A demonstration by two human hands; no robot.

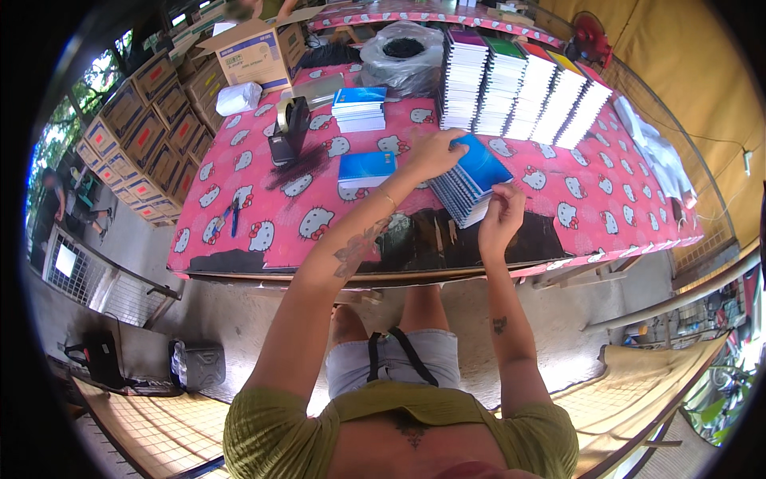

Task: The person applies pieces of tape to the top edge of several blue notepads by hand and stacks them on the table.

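A stack of blue-covered spiral notebooks point(483, 164) sits on the pink table in front of me, its black coils facing me on the left. My left hand point(437, 154) bends its fingers round the far left corner of the stack. At the near right corner my right hand point(503, 214) pinches the edge with thumb and fingers together. Left of my left hand lies a smaller pile of blue notebooks point(367, 169), and farther back is another blue-topped pile point(359, 110).
Tall notebook stacks with purple, green, red and yellow covers point(503, 88) stand at the back right. A tape dispenser point(289, 132), pens point(234, 217), a plastic bag with black coils point(404, 57) and an open carton point(257, 57) are on the table. Boxes point(148, 132) are piled beyond its left side.
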